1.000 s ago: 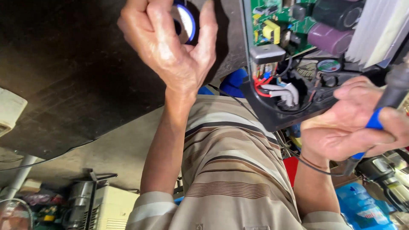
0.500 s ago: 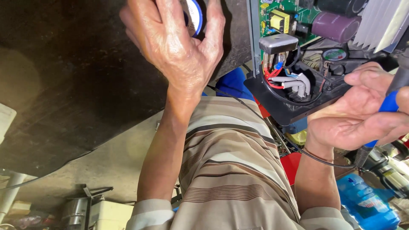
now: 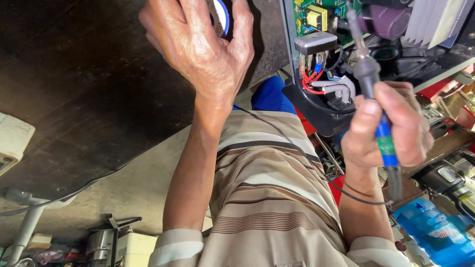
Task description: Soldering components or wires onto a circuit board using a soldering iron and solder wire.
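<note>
Left hand raised over dark brown worktop, fingers curled and pressed round small round white object with blue rim. Mostly hidden behind fingers, so cannot tell what kind. Probably kept up close to be ready beside the board.

Right hand closed in a fist-like pinch on slim soldering iron with blue-green handle and dark barrel. Thumb laid along the shaft, tip pointing up at green circuit board. Looks held upright for fine tip control. Cord hanging down past the wrist.

Board seated in black plastic housing, tilted toward the face, likely for sight of the red and blue wires.

Counts:
- two hands
- one iron
- one round object
- one board
- one purple cylindrical capacitor
- one white finned heat sink
- one blue plastic bottle, lower right, well apart
</note>
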